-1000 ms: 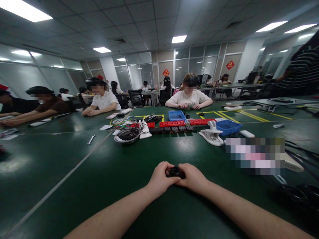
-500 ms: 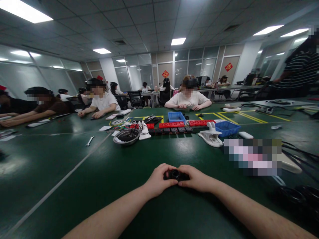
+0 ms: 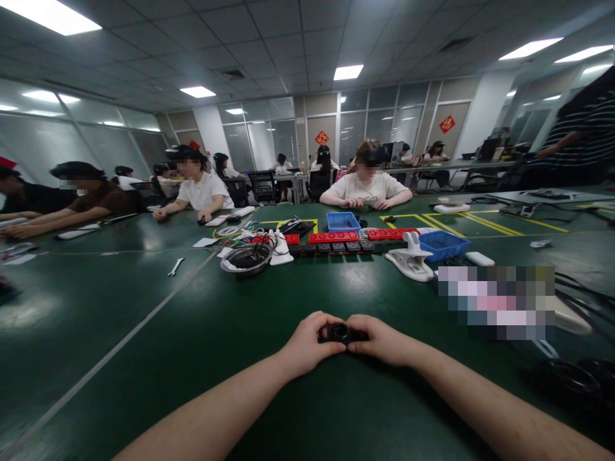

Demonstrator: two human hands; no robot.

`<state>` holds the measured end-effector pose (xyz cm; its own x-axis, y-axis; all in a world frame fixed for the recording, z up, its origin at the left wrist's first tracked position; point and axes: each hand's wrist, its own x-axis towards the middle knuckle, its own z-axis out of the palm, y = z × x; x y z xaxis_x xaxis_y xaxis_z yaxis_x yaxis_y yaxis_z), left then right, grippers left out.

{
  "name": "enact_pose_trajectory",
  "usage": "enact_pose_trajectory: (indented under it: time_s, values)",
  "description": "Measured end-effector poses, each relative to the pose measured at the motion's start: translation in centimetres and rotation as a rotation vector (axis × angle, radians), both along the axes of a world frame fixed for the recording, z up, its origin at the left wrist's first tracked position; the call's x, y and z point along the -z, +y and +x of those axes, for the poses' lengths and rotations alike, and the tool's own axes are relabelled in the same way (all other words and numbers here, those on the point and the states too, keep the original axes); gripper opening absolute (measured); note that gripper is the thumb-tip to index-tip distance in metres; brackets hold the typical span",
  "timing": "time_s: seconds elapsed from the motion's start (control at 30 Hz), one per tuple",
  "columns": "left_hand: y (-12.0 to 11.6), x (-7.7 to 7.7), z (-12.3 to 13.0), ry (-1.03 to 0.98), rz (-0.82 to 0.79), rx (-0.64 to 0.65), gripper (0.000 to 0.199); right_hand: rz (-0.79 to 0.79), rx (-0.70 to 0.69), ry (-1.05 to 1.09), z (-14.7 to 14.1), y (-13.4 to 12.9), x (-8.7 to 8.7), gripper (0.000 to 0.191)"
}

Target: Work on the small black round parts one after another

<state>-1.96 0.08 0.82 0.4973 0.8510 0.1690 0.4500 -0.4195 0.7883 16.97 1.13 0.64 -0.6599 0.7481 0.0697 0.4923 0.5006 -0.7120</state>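
Observation:
Between my two hands, low over the green table, is a small black webcam with a round lens-like ring facing up toward me. My left hand grips its left end, thumb along the near side and fingers over the far side. At the other end my right hand pinches it the same way. The thumbs nearly meet below the ring. Both ends of the webcam are partly hidden by my fingers.
Ahead lie a steel bowl of black parts, red power strips, blue bins and a white clamp. A wrench rests on the left. Black cables lie at the right. A person sits opposite.
The view has shifted slightly. My right thumb has moved a little along the webcam's near side; both hands still hold it in about the same place.

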Motion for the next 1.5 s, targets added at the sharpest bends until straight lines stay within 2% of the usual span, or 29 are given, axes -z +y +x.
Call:
enact_pose_trajectory:
  time_s: [0.17,0.23,0.33,0.47,0.53,0.67,0.8,0.9,1.0,1.33,1.5]
  values:
    - [-0.1,0.1,0.2,-0.014,-0.027,-0.024,0.033,-0.096,0.101,-0.011,-0.2,-0.1,0.5,0.019]
    - [-0.2,0.1,0.4,-0.029,-0.053,-0.061,0.035,-0.08,0.135,-0.045,-0.4,-0.2,0.6,0.023]
    - [-0.4,0.2,0.9,-0.05,-0.079,-0.163,0.035,0.064,0.248,-0.158,-1.2,-0.4,0.7,0.029]
    - [-0.4,0.6,1.2,-0.062,-0.05,-0.262,0.031,0.256,0.356,-0.295,-2.2,-1.0,0.6,0.025]
    - [-0.3,0.8,1.1,-0.07,-0.03,-0.239,0.031,0.27,0.35,-0.305,-2.4,-1.3,0.5,0.027]
    - [-0.1,0.6,0.4,-0.058,0.002,-0.109,0.031,0.238,0.323,-0.242,-1.7,-1.6,0.1,0.037]
    - [0.0,0.1,0.0,-0.034,0.009,-0.018,0.031,0.139,0.164,-0.105,-0.7,-1.4,-0.6,0.036]
    - [0.0,0.0,-0.1,-0.025,-0.003,-0.001,0.032,0.073,0.052,-0.056,-0.3,-1.0,-0.9,0.031]
    - [0.1,0.1,0.0,-0.021,-0.01,-0.001,0.032,0.017,0.002,-0.04,-0.1,-0.6,-0.8,0.024]
    - [0.1,0.2,-0.1,-0.016,-0.016,-0.01,0.034,0.035,0.02,-0.037,-0.1,-0.3,-0.2,0.016]
    - [0.0,0.5,0.3,-0.028,-0.018,-0.073,0.034,0.04,0.115,-0.089,-0.5,-0.3,0.3,0.02]
